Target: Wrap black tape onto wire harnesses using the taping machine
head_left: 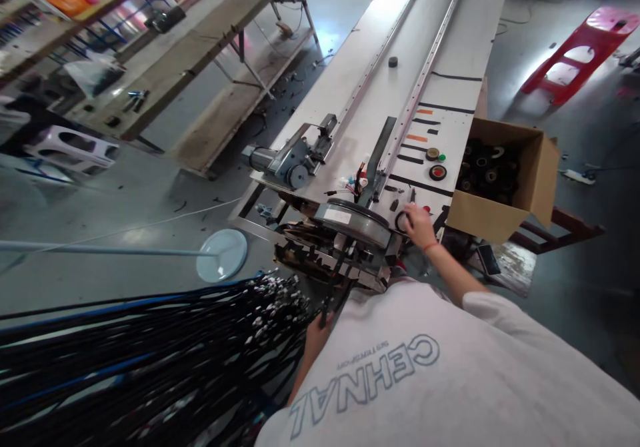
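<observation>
Head view: right hand (419,226) at centre frame, on the near end of the long white table (465,47), fingers curled on a black tape ring (400,221); grip looks closed on it. Left hand (316,332) lower centre, mostly hidden behind the shirt, against the black cable bundle (150,354); grip can't tell. Cardboard box (505,187) of tape rolls just right of the right hand.

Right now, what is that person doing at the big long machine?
A person in a white T-shirt leans over the near end of a long white machine table. Their right hand rests on a black ring-shaped part beside the machine's round drum. Their left hand is low, by a bundle of black cables. A cardboard box of black tape rolls sits alongside.
</observation>
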The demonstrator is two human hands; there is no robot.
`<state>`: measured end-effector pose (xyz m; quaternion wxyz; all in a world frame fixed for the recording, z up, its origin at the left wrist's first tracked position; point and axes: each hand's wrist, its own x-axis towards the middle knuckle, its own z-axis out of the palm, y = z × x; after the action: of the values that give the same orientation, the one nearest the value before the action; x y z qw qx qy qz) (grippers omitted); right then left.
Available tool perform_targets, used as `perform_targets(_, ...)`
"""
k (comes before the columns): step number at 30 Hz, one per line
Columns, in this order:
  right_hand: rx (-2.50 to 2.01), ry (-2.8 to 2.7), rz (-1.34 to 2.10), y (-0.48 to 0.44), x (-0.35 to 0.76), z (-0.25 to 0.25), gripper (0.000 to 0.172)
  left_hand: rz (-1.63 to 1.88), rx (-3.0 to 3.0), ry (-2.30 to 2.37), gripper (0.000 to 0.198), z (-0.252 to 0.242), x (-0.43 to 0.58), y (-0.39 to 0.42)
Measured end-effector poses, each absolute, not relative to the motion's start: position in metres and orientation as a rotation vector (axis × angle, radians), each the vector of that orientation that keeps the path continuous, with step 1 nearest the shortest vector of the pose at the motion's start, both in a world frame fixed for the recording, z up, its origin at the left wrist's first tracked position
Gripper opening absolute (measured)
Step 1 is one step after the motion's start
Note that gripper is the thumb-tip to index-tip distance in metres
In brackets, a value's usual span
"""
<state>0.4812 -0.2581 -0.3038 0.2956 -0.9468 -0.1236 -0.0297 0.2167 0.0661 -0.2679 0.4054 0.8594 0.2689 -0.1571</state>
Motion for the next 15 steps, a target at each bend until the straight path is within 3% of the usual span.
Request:
perform_targets(6, -2.473, -0.2, -0.045, -0.228, 0.472, -0.3, 0.042, -0.266, 2.098, 0.456, 0.039, -0.253, 0.318, 0.042)
perform_targets(11, -2.574, 0.516, -0.165, -0.264, 0.508, -0.286, 0.06, -0.312, 2.228, 0.264, 0.034, -0.237, 0.361, 0.034)
perform_targets(15, -2.479, 0.704, -0.126, -0.289, 0.501, -0.292, 0.073, -0.276, 2.305, 0.253, 0.04, -0.23, 0.35, 0.033)
